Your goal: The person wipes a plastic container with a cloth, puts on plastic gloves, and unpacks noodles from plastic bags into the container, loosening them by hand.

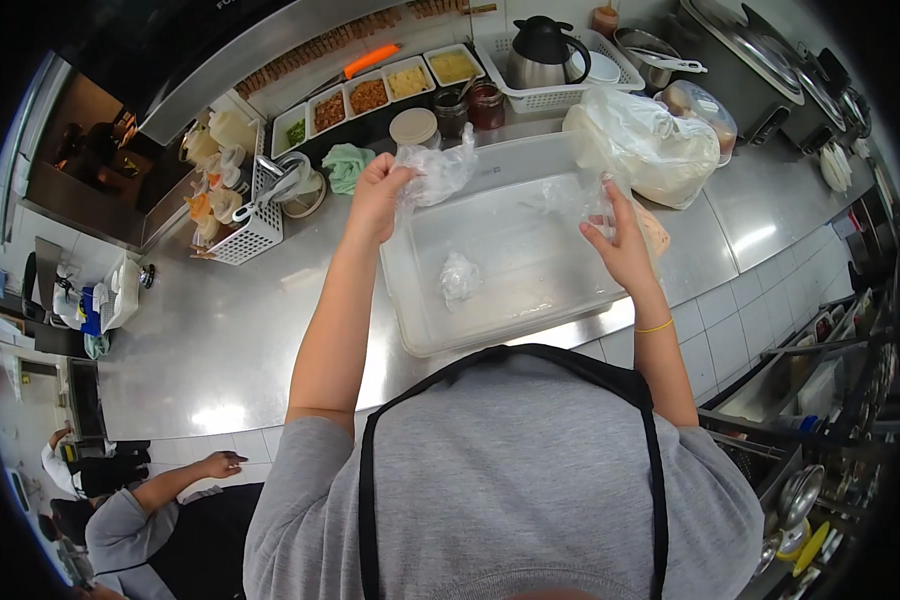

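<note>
My left hand pinches a crumpled clear plastic bag above the back left corner of a large translucent bin. Over the bin's right side, my right hand has its thumb and fingers around thin clear plastic. A small wad of clear plastic lies on the bin's floor. Just behind my right hand stands a big white plastic bag with pale contents. Something orange in clear plastic shows beside my right wrist, partly hidden.
At the back are topping trays, jars, and a thermal jug in a white basket. A bottle basket and green cloth are at the left. A co-worker's arm shows lower left.
</note>
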Demonstrator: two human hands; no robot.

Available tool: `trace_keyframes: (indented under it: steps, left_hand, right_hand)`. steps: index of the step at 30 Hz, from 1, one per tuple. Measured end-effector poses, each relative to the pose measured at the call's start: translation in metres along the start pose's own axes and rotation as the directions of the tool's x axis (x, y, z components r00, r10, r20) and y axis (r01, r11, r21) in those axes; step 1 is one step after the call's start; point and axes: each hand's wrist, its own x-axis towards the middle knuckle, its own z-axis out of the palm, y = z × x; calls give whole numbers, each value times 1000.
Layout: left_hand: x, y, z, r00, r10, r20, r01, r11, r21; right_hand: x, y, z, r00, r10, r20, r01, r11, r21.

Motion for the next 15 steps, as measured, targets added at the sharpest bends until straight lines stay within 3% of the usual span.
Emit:
trace_keyframes:
  steps: [1, 3, 7, 8, 9, 10, 11, 12, 13, 14, 15]
  left_hand:
    - [-3, 3, 1, 1000, 1, -5, -1, 1000, 1]
    - [-6, 8, 2, 996, -84, -38, 75, 976, -207]
    - [-2, 6, -2, 992, -126, -17, 116, 953, -281]
    - [3, 18, -3, 987, -104, -125, 42, 907, -419]
    - [10, 29, -10, 967, -89, -239, -54, 844, -534]
    - [30, 33, -47, 990, 25, -139, -119, 674, -729]
    - [51, 42, -85, 978, 38, -203, -193, 520, -832]
    - [63, 53, -124, 974, 199, -111, -167, 294, -941]
    - [74, 80, -144, 897, 9, -443, -430, 254, -866]
    - [78, 103, -159, 825, 17, -565, -559, 173, -811]
    - [84, 114, -192, 855, 97, -510, -518, 114, -848]
  right_hand:
    - [0, 1, 0, 1000, -18, -8, 18, 1000, -23]
    - [1, 4, 1, 1000, -17, -14, 17, 1000, -11]
    - [-3, 1, 1, 1000, 21, -2, -21, 1000, 16]
    - [-5, 0, 0, 1000, 14, 1, -14, 1000, 19]
    - [-4, -2, -1, 1000, 28, 3, -28, 1000, -1]
    - [-3, -3, 1, 999, 41, 7, -41, 999, -19]
    - [-3, -1, 2, 999, 28, 17, -28, 1000, -9]
    - [-3, 2, 1, 1000, 12, 19, -11, 1000, -22]
    - [-2, 3, 1, 1000, -2, 17, 3, 999, -38]
    - [-2, 1, 1, 1000, -6, 17, 7, 999, -36]
    - [-2, -1, -1, 999, 30, 42, -28, 999, -33]
